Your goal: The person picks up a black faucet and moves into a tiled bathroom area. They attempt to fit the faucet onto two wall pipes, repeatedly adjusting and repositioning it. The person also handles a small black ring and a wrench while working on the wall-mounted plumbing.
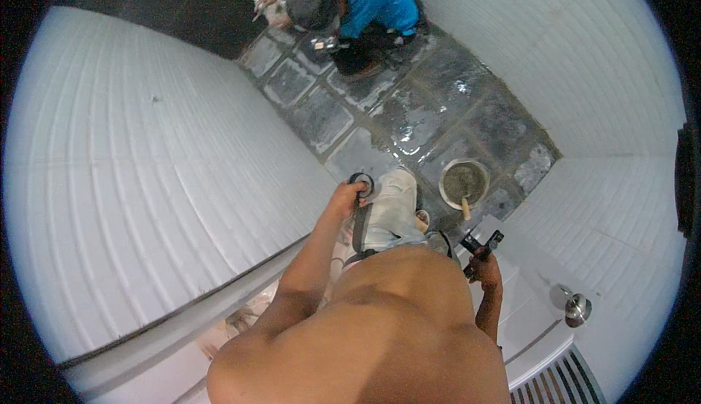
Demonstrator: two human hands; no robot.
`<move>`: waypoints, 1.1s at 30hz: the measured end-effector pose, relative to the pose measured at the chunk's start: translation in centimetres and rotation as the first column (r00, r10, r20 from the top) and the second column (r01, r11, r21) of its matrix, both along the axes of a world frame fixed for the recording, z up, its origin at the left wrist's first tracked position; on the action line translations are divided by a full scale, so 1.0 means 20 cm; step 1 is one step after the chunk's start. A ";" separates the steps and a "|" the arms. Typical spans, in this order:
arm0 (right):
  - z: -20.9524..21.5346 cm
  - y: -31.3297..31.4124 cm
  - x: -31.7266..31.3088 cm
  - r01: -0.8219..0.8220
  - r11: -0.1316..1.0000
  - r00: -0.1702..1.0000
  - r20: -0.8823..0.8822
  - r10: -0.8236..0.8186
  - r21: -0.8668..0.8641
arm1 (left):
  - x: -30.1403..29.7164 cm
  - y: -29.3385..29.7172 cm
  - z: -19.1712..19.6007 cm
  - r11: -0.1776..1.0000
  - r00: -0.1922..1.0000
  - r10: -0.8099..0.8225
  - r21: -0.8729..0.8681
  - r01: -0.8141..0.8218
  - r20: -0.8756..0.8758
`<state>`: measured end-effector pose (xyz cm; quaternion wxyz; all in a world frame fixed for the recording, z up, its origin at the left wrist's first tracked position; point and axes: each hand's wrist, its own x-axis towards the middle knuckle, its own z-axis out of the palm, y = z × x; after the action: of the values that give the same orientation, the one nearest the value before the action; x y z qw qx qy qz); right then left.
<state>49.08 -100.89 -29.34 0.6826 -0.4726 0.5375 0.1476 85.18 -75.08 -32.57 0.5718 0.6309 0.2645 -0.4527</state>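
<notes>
Left grip [345, 201] curls round a black ring [370, 183]; right grip [485, 269], closed on a black tool [477, 248], lies nearer the bucket [442, 185].

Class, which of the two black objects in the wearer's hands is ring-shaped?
The black ring in the left hand; the black object in the right hand is angular.

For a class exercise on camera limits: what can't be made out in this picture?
All in the head view:
What the black ring is: too small, partly covered by the left hand.
Full shape of the black tool: the right hand covers part.
Far end of the tan handle: lost in the grey contents of the bucket.
Rest of the slatted grate: cut off by the lower edge.
</notes>
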 end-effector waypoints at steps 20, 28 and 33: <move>0.48 -0.71 2.02 -0.611 0.571 0.740 -0.139 0.658 -0.549 | 1.18 -1.33 -0.45 0.702 0.820 -0.483 -0.695 0.153 -0.308; 0.56 -0.92 2.35 -0.606 0.456 0.663 -0.097 0.742 -0.652 | 1.53 -1.58 -0.32 0.714 0.763 -0.487 -0.697 0.067 -0.425; 0.59 -0.88 2.48 -0.428 0.512 0.769 -0.002 0.640 -0.745 | 1.77 -1.64 -0.33 0.500 0.744 -0.501 -0.850 -0.169 -0.443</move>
<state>98.59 -118.48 -17.51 0.4328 -0.8552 0.2771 0.0677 120.67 -107.85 -39.27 0.6256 0.0947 0.1189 -0.7652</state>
